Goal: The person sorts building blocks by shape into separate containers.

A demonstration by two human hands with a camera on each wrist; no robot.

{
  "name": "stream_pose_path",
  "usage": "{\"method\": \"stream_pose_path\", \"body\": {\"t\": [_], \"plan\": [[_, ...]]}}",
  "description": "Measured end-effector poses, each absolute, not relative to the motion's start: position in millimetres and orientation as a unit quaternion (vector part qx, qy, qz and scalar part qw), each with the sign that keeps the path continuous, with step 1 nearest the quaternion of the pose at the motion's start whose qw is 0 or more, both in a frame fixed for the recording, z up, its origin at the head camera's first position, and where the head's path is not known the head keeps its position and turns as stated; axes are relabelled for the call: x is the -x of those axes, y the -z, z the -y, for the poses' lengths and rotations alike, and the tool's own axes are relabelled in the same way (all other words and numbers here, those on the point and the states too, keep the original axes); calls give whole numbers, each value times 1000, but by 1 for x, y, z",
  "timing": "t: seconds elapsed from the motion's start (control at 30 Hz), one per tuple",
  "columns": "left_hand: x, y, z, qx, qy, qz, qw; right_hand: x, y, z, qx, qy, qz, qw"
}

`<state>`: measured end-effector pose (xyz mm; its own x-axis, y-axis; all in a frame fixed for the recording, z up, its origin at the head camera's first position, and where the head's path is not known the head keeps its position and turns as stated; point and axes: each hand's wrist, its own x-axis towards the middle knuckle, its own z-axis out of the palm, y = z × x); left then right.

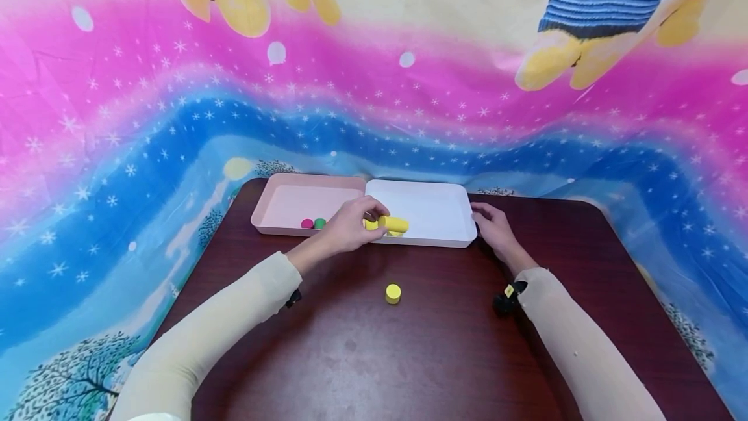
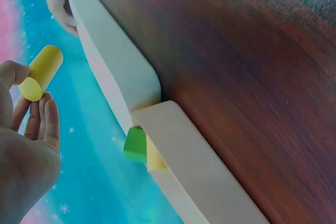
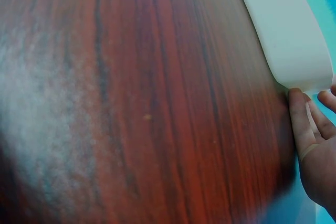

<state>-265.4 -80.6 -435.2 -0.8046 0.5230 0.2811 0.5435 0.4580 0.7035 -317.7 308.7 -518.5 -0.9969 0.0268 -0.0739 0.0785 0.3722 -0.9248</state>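
Observation:
Over the white tray [image 1: 435,213], my left hand [image 1: 354,223] pinches a yellow cylinder [image 1: 394,224] between thumb and fingers. In the left wrist view that cylinder [image 2: 46,69] appears tilted and clear of the trays. Part of another yellow piece [image 1: 371,225] shows beside the fingers, its lower portion hidden. My right hand [image 1: 495,227] touches the right end of the white tray. From the right wrist, the fingers of that hand [image 3: 317,150] look extended against the tray's corner. A short yellow cylinder [image 1: 393,293] stands on the table in front of the trays.
Left of the white tray, adjoining it, lies a pink tray [image 1: 280,177] holding a magenta piece [image 1: 307,223] and a green piece [image 1: 320,223]. Both sit on a dark wooden table [image 1: 350,356]. A patterned cloth [image 1: 374,102] hangs just behind the table's far edge.

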Motion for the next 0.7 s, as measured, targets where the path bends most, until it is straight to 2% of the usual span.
{"method": "stream_pose_path", "body": {"t": [0.7], "plan": [[281,437,92,249,433,866,13,316,519,-309,-32,563,-826,28]]}}
